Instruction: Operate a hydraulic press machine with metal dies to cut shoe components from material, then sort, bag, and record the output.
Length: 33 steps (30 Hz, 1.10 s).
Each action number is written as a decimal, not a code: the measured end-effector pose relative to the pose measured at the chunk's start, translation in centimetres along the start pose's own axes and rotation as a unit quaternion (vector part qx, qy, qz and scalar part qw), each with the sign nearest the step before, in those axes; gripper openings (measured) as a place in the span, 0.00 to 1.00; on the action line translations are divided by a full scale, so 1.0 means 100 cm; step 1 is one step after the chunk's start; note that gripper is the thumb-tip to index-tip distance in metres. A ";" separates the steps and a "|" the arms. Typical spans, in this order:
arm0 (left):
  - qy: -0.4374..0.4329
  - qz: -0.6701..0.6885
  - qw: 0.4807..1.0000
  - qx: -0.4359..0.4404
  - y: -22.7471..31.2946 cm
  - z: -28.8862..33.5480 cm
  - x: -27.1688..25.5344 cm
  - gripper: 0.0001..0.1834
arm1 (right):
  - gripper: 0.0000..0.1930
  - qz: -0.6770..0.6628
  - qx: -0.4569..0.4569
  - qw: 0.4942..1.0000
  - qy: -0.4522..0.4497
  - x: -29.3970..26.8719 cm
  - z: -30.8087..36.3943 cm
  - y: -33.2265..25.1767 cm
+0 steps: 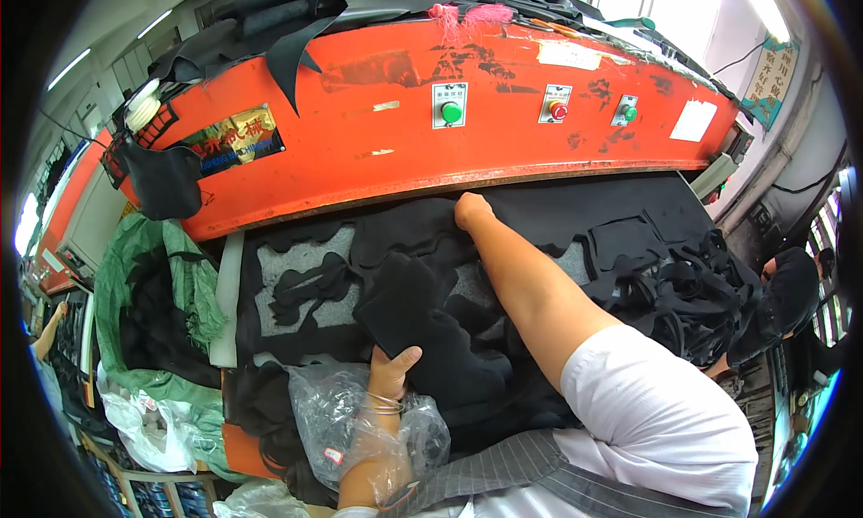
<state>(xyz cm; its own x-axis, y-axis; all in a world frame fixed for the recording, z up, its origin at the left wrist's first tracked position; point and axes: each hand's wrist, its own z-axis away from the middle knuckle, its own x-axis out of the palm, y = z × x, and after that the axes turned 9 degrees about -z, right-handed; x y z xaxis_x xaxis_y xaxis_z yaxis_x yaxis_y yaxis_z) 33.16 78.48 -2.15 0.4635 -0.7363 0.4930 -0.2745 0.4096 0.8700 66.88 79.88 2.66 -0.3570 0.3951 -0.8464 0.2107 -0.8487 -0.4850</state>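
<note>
My left hand is closed round the lower left edge of a thick black foam-like cut piece, thumb on top. The piece has a wavy outline and looks like several layers stacked. A clear plastic bag lies around my left wrist. My right arm reaches across to the far side of the bed, where my right hand is closed at the black sheet, just below the red beam. Its fingertips are hidden, so what they grip does not show. Grey bed surface shows through cut-out gaps in the black material.
The red press beam spans the far side, with green and red buttons. Black scrap strips heap up at right. A green woven sack and a white plastic bag stand at left. Another person is at far right.
</note>
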 end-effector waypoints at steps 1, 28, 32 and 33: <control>-0.002 -0.001 1.000 -0.003 0.002 0.001 0.001 0.32 | 0.16 0.020 -0.007 1.000 -0.006 0.002 0.003 0.000; -0.088 -0.598 0.770 0.203 0.035 0.010 0.027 0.36 | 0.41 -0.433 0.006 0.896 -0.097 -0.012 0.030 0.002; -0.130 -0.637 0.738 0.181 0.035 0.008 0.052 0.34 | 0.52 -0.588 0.044 0.759 -0.276 -0.019 -0.007 0.038; -0.121 -0.631 0.739 0.203 0.033 0.008 0.050 0.33 | 0.54 -0.592 0.056 0.747 -0.299 -0.016 -0.003 0.037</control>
<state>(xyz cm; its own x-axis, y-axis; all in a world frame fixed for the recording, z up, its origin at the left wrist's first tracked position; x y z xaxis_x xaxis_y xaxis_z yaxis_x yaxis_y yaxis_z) 33.85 75.71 3.12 0.4155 -0.4890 -0.7670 -0.0062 -0.8447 0.5352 68.47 76.20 2.22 -0.5829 0.6919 0.4261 -0.6398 -0.0675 -0.7656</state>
